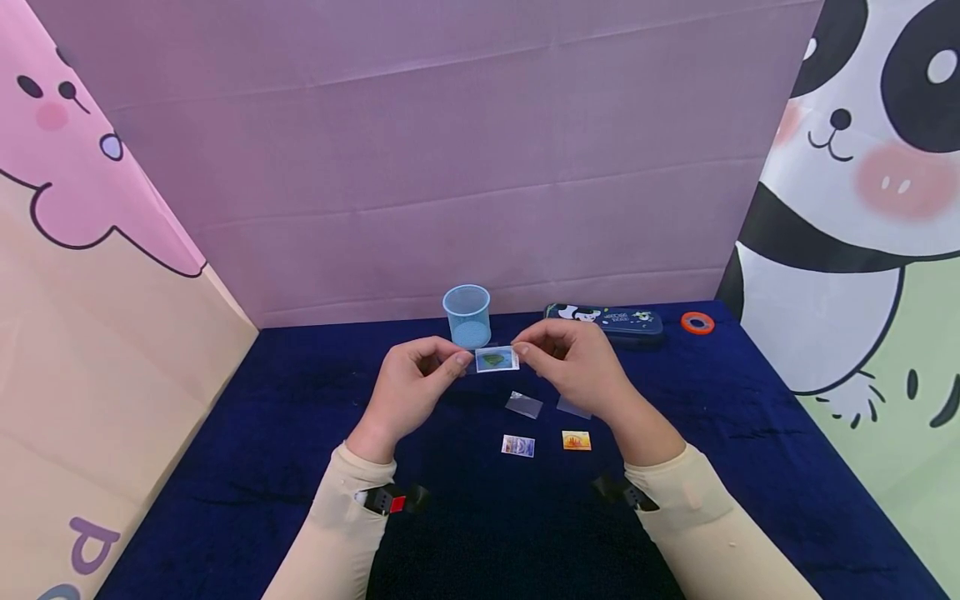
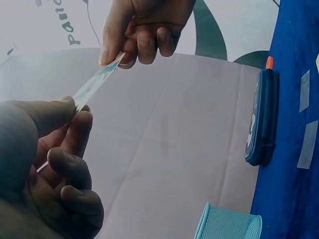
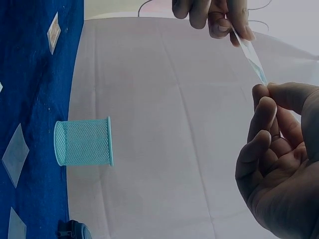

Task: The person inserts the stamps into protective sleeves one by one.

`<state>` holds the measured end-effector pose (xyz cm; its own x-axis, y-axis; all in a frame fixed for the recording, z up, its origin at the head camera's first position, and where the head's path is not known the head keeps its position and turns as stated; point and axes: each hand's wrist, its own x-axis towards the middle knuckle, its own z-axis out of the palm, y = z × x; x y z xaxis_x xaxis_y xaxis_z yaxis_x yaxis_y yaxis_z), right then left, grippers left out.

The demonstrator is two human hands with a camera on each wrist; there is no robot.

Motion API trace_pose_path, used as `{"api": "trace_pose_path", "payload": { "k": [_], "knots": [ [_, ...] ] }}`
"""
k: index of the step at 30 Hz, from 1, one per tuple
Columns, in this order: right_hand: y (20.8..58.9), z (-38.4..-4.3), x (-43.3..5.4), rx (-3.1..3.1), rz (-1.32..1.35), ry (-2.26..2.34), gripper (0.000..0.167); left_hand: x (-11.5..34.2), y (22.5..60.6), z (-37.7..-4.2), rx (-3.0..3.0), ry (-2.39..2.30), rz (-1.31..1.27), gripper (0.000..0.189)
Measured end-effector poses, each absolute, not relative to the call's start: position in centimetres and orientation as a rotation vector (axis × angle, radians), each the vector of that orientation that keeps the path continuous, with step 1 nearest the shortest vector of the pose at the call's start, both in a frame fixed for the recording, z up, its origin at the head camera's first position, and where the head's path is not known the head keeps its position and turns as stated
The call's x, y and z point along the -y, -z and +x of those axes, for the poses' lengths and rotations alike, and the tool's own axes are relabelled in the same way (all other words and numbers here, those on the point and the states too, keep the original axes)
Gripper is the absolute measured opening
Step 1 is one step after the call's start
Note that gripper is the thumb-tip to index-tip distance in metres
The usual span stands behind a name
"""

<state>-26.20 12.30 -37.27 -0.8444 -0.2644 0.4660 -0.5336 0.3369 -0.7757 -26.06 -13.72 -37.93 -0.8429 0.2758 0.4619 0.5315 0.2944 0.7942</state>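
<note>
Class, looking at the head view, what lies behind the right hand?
A dark blue pencil case with a printed top. The right hand covers its lower left part, so that portion cannot be seen there.

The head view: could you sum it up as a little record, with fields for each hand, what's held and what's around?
Left hand: pinches the left end of the picture card
Right hand: pinches its right end
Held card: raised above the table, blue and green picture
Loose cards: one purplish, one yellow-orange
Clear pieces: two, farther from the person than the loose cards
At the back: blue mesh cup, dark pencil case, red-orange ring
Table cover: dark blue cloth
</note>
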Motion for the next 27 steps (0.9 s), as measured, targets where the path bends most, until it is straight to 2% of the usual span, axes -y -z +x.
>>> {"api": "trace_pose_path", "payload": {
  "k": [27],
  "knots": [
    [37.68,-25.96,-11.39,2.357,0.758,-1.541,0.01,13.73,38.01,-26.02,2.357,1.558,-0.757,0.011]
  ]
}}
